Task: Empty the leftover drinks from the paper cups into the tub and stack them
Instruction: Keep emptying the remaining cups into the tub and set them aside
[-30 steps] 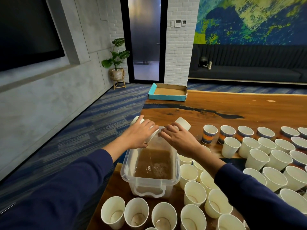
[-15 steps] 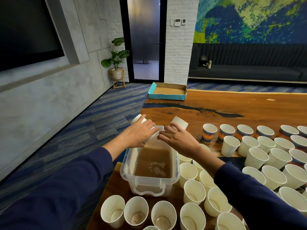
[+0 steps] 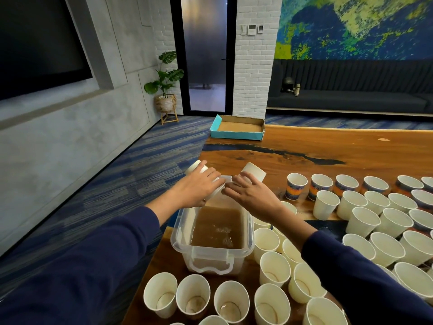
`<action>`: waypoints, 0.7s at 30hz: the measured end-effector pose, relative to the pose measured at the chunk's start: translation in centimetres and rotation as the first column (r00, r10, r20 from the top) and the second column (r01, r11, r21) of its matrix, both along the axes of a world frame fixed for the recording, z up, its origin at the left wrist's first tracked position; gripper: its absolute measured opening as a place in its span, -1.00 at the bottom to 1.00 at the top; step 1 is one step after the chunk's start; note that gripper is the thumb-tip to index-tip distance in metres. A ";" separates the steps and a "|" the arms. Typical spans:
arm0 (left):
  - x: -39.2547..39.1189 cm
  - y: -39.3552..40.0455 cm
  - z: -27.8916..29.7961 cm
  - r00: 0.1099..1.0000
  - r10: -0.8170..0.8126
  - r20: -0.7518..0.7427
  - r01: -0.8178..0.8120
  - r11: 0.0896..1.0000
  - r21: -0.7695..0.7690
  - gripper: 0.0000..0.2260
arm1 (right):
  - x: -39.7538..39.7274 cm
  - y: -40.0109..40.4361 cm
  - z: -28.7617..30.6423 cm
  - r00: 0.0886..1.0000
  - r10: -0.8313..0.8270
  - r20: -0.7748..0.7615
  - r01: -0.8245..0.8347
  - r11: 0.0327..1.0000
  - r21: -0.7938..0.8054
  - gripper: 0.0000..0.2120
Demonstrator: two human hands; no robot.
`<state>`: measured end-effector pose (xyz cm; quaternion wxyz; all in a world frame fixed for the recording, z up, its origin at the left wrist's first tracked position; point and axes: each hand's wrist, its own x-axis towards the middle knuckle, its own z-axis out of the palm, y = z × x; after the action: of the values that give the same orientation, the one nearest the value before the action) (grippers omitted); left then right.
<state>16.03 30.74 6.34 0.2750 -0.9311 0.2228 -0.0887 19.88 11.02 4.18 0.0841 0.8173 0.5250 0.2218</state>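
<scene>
A clear plastic tub (image 3: 249, 240) holds brown liquid near the table's left edge. My left hand (image 3: 198, 187) grips a white paper cup (image 3: 196, 167), tipped mouth-down over the tub's far end. My right hand (image 3: 251, 195) holds a second white paper cup (image 3: 254, 171), tilted the same way beside it. Both cup bases point up and away from me. Several white cups (image 3: 193, 295) with dregs stand in front of the tub and to its right.
Many more paper cups (image 3: 379, 207) crowd the wooden table (image 3: 328, 148) on the right, some with printed orange-blue sides (image 3: 296, 187). A shallow teal cardboard tray (image 3: 236, 127) sits at the table's far corner. The table's left edge drops to blue carpet.
Both hands hold the tipped cups over the tub in nearly the same pose; the liquid's surface shows fresh ripples.
</scene>
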 end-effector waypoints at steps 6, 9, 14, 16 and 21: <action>-0.7 0.3 -0.1 0.998 0.061 -0.007 -0.061 0.965 -0.255 -0.30 | -0.9 -0.4 0.3 0.996 -0.070 -0.057 0.075 0.992 0.102 -0.32; -1.5 0.2 0.1 0.989 0.135 -0.055 -0.145 0.881 -0.450 -0.21 | -1.8 -0.6 1.1 0.974 -0.152 -0.165 0.181 0.968 0.173 -0.31; -2.8 -0.1 1.0 0.967 0.229 -0.114 -0.245 0.702 -0.669 -0.18 | -2.7 -1.4 2.1 0.925 -0.237 -0.296 0.312 0.920 0.236 -0.25; -2.9 -0.2 1.3 0.954 0.266 -0.137 -0.278 0.620 -0.733 -0.20 | -2.7 -2.0 2.6 0.890 -0.255 -0.378 0.373 0.884 0.281 -0.19; -2.4 -1.9 1.8 0.935 0.285 -0.213 -0.320 0.414 -0.852 -0.24 | -2.1 -3.9 3.4 0.787 -0.295 -0.542 0.533 0.767 0.357 -0.16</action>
<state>13.62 28.88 8.12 -0.2318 -0.9648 -0.0209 -0.1227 17.80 7.11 7.59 -0.2040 0.9367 0.2555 0.1254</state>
